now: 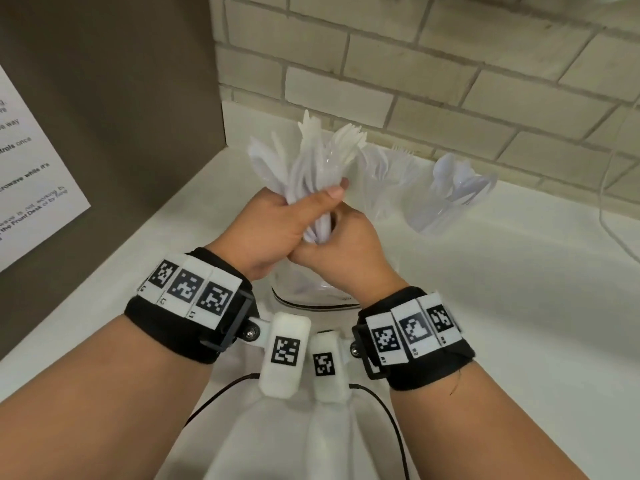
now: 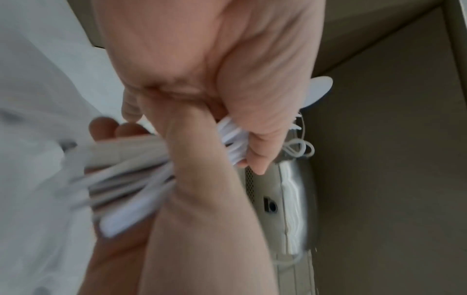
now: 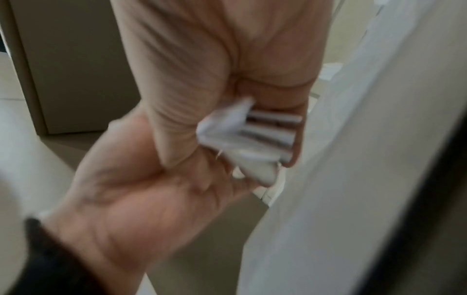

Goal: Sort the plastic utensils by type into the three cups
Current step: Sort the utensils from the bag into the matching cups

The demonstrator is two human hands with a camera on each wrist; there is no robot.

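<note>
Both hands hold one bundle of white plastic utensils (image 1: 311, 168) upright above the counter, with forks, knives and spoons mixed. My left hand (image 1: 294, 213) grips the middle of the bundle, thumb across the front. My right hand (image 1: 341, 247) grips the handle ends just below. The wrist views show the same blurred utensils (image 2: 126, 189) and handle ends (image 3: 252, 137) inside the fists. Behind the bundle stand clear cups: one with forks (image 1: 388, 188), one with spoons (image 1: 446, 202), and knives (image 1: 263, 161) show at the left behind the bundle.
A clear container (image 1: 311, 299) sits on the white counter (image 1: 502, 306) under my hands. A brown panel with a paper notice (image 1: 31, 168) walls off the left. Brick tile (image 1: 450, 81) runs along the back. A white cord (image 1: 616, 223) hangs at the right.
</note>
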